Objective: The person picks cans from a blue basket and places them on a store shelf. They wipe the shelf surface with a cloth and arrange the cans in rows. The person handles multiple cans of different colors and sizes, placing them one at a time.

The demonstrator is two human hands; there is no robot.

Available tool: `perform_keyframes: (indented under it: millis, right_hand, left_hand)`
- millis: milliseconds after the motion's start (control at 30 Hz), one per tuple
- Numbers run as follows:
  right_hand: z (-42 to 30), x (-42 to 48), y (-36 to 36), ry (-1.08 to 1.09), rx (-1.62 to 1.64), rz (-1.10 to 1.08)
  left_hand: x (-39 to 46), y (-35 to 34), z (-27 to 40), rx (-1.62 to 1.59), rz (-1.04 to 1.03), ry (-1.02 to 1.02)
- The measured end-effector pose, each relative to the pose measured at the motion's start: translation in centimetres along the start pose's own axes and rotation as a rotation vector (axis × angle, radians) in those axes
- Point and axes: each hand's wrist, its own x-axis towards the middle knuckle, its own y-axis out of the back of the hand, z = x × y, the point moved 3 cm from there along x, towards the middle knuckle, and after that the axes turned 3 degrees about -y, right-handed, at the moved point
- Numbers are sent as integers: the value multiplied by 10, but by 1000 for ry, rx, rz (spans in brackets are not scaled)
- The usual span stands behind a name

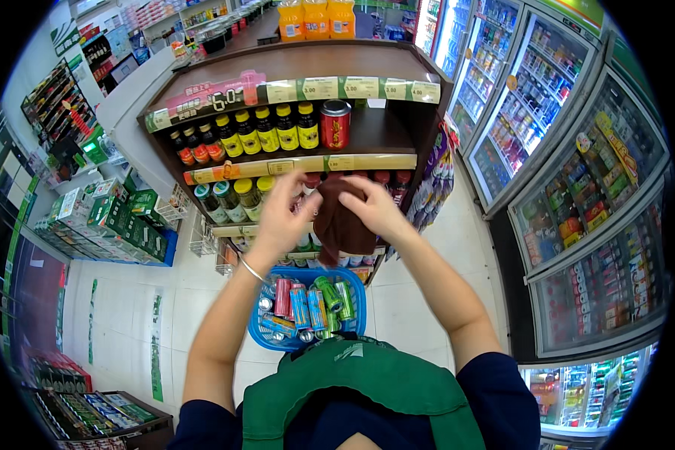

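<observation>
A dark brown cloth (pixel 346 228) hangs in front of the shelf unit, pinched by my right hand (pixel 378 211) at its upper right edge. To the left of the cloth is my left hand (pixel 284 219), fingers spread and slightly blurred; whether its thumb tip touches the cloth is not plain. Behind both hands stand jars with yellow lids (pixel 247 197) and red-capped bottles (pixel 400 183), partly covered. One shelf higher are yellow-capped dark bottles (pixel 267 130) and a large red can (pixel 335 125). Below my hands sits a blue plastic basket (pixel 362 306) holding several drink cans (pixel 316 309).
Orange drink bottles (pixel 316 21) stand on top of the wooden shelf unit (pixel 337 59). Glass-door fridges (pixel 531 107) line the right side. Hanging packets (pixel 434 174) stick out from the unit's right end. Stacked green cartons (pixel 125 225) stand left on the tiled floor (pixel 121 315).
</observation>
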Motion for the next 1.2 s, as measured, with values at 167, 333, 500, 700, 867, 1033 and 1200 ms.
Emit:
perform_keyframes:
  millis: [167, 333, 500, 700, 867, 1033, 1200]
  right_hand:
    - [50, -72, -21, -90, 101, 123]
    - [31, -72, 6, 123, -348, 194]
    - [-10, 3, 71, 412, -448, 547]
    - [-14, 76, 105, 597, -766, 578]
    - [52, 75, 112, 89, -1090, 404]
    - [33, 12, 48, 518, -864, 414]
    - [132, -42, -4, 242, -644, 70]
  left_hand:
    - [-97, -103, -36, -753, -36, 641]
    - [-65, -109, -19, -1090, -3, 744]
    - [-28, -95, 17, -967, -14, 520]
    - [-73, -104, -37, -812, 7, 688]
    - [-108, -90, -69, -594, 51, 730]
    - [-171, -80, -117, -545, 216, 814]
    - [-215, -81, -118, -634, 285, 989]
